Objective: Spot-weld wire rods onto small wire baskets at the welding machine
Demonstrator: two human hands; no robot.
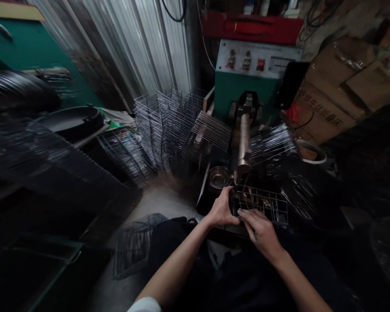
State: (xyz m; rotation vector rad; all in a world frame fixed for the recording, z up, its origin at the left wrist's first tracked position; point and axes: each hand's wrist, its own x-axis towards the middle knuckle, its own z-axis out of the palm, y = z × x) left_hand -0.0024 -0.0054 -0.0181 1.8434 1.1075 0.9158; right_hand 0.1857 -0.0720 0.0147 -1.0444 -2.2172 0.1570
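Observation:
A small wire basket [277,206] of thin metal rods lies under the electrode arm [244,143] of a green welding machine [221,93]. My left hand [221,209] grips the basket's left end, thumb on the near side and fingers on the far side. Against the near edge, my right hand [260,229] has its fingers pressed together, the tips close to my left thumb. Whatever lies between those right fingertips is too dark and small to make out. A round metal dish [219,177] sits just beyond my left hand.
Tall stacks of wire panels [156,130] stand left of the machine. Bundles of metal rods [273,141] lie to its right, near a cardboard box [331,99]. Another wire basket [133,247] rests on the floor by my left leg. A black phone-like slab [290,84] leans against the machine.

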